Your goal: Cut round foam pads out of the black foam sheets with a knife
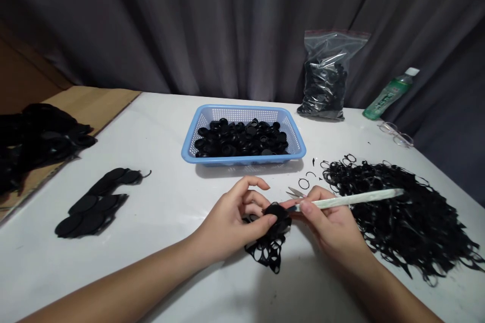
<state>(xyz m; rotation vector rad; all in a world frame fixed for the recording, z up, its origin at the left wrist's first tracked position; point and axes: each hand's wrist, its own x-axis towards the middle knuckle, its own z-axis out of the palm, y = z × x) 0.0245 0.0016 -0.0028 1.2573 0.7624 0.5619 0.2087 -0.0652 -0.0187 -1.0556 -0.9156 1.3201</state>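
Just in front of the basket, my left hand (242, 217) pinches a black rubber-like piece (273, 234) between thumb and fingers. Its lower part is a web of ring-shaped holes hanging over the table. My right hand (331, 219) is closed around a slim stick-like tool with a whitish wrapped handle (364, 197). The tool's dark tip touches or nearly touches the black piece; its exact kind is unclear. Open pointed metal blades, like small scissors (296, 193), show just behind my right fingers. Whether they lie on the table or are held is hidden.
A blue basket (242, 161) holds many round black parts. Black scrap (409, 217) is heaped at the right, black discs (91, 209) lie left. Behind stand a filled zip bag (324, 81) and a green bottle (390, 95), beside glasses (397, 135). Cardboard (102, 103) bears black pieces (41, 136).
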